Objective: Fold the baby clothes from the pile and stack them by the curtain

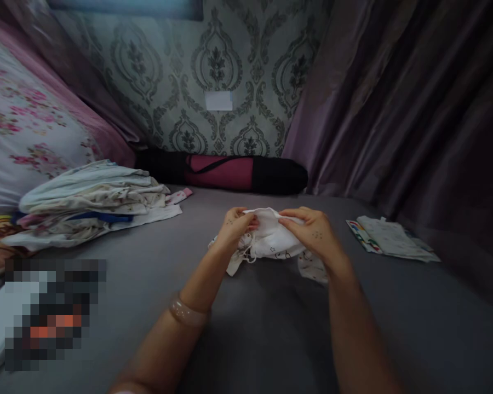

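A white cloth garment (pixel 276 241) with small dark printed figures is held up between both hands over the grey sheet. My left hand (pixel 235 227) pinches its upper left edge between thumb and fingers. The upper right edge is gripped by my right hand (pixel 310 227), its fingers closed on the fabric. White strings dangle from the garment near my left hand. More patterned light fabric (pixel 312 266) hangs or lies below my right hand; whether it belongs to the same garment I cannot tell.
At the left lies a pile of clothes (pixel 94 191). Folded cloths (pixel 394 238) are on the right. A long black and maroon bag (pixel 222 172) rests along the wall. A pale object (pixel 8 312) sits front left, beside a blurred-out area.
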`<state>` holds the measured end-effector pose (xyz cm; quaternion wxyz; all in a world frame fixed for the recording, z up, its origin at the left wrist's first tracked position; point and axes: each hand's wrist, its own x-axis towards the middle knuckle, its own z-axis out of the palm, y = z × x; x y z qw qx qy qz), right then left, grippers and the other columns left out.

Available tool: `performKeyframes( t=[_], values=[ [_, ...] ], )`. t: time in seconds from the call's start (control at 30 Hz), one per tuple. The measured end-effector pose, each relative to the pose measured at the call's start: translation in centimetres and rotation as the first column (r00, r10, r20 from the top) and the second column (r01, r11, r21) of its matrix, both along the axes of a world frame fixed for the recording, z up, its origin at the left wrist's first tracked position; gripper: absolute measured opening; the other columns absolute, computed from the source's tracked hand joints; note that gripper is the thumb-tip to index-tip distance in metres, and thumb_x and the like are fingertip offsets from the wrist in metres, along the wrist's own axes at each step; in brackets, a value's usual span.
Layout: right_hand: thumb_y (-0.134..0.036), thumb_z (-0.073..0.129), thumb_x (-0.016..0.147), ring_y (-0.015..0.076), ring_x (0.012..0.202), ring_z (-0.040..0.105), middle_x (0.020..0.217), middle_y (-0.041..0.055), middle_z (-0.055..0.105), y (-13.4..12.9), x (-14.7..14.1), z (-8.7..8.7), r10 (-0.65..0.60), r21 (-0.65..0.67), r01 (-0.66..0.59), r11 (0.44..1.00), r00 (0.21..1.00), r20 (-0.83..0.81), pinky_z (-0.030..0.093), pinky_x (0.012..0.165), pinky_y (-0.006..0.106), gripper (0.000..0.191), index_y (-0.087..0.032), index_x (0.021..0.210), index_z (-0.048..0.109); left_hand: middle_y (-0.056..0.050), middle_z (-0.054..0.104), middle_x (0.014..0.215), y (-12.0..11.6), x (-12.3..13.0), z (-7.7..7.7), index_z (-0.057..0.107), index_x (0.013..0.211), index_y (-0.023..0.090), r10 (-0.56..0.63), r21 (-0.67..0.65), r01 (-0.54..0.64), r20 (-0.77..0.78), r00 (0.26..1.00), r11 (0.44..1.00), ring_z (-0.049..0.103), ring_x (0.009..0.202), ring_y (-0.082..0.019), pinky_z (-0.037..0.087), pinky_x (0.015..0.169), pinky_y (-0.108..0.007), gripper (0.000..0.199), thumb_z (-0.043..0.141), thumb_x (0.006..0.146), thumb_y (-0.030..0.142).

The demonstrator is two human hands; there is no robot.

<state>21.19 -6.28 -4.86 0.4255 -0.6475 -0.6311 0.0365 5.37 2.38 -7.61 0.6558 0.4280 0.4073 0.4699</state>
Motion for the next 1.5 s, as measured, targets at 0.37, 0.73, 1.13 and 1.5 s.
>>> performKeyframes(
  t=[0.37, 0.73, 1.13, 1.5],
  values=[
    [-0.041, 0.062, 0.08, 0.0218, 0.088, 0.067, 0.092, 0.0036, 0.074, -0.2, 0.4, 0.5, -0.014, 0.043, 0.018, 0.999, 0.995, -0.1, 0.05, 0.082, 0.036, 0.023, -0.024, 0.089, 0.075, -0.004, 0.063, 0.064, 1.8, -5.1, 1.2, 0.064, 0.076, 0.015, -0.036, 0.246, 0.099, -0.246, 0.969, 0.964, 0.049, 0.046, -0.008, 0.033, 0.042, -0.019, 0.007, 0.062, 0.077, 0.022],
    [-0.042, 0.063, 0.078, 0.0231, 0.087, 0.068, 0.09, 0.0029, 0.075, -0.3, 0.4, 0.6, -0.051, 0.032, 0.054, 0.998, 0.995, -0.089, 0.051, 0.083, 0.035, 0.024, -0.024, 0.088, 0.076, -0.001, 0.063, 0.078, 2.8, -7.7, 0.0, 0.064, 0.089, 0.016, -0.257, 0.257, 0.432, -0.513, 0.819, 0.864, 0.056, 0.068, -0.011, 0.042, 0.061, -0.023, 0.024, 0.069, 0.07, 0.03],
    [-0.042, 0.063, 0.079, 0.0231, 0.088, 0.068, 0.091, 0.0036, 0.075, -0.3, 0.6, 0.5, -0.041, 0.008, 0.042, 0.999, 0.993, -0.107, 0.05, 0.082, 0.035, 0.025, -0.024, 0.088, 0.076, -0.003, 0.065, 0.078, 3.4, -5.3, -1.7, 0.066, 0.085, 0.017, 0.016, 0.561, 0.443, -0.632, 0.775, 0.7, 0.055, 0.066, -0.011, 0.041, 0.057, -0.021, 0.013, 0.06, 0.076, 0.022],
    [-0.042, 0.063, 0.079, 0.0227, 0.089, 0.066, 0.092, 0.0042, 0.074, -0.2, 1.1, 0.3, -0.032, 0.046, 0.039, 0.998, 0.986, -0.161, 0.048, 0.081, 0.035, 0.025, -0.023, 0.089, 0.075, 0.002, 0.057, 0.063, 1.8, -5.4, 0.5, 0.063, 0.077, 0.015, -0.056, 0.381, 0.166, -0.283, 0.958, 0.91, 0.048, 0.052, -0.009, 0.033, 0.046, -0.019, 0.019, 0.067, 0.067, 0.031]
  ],
)
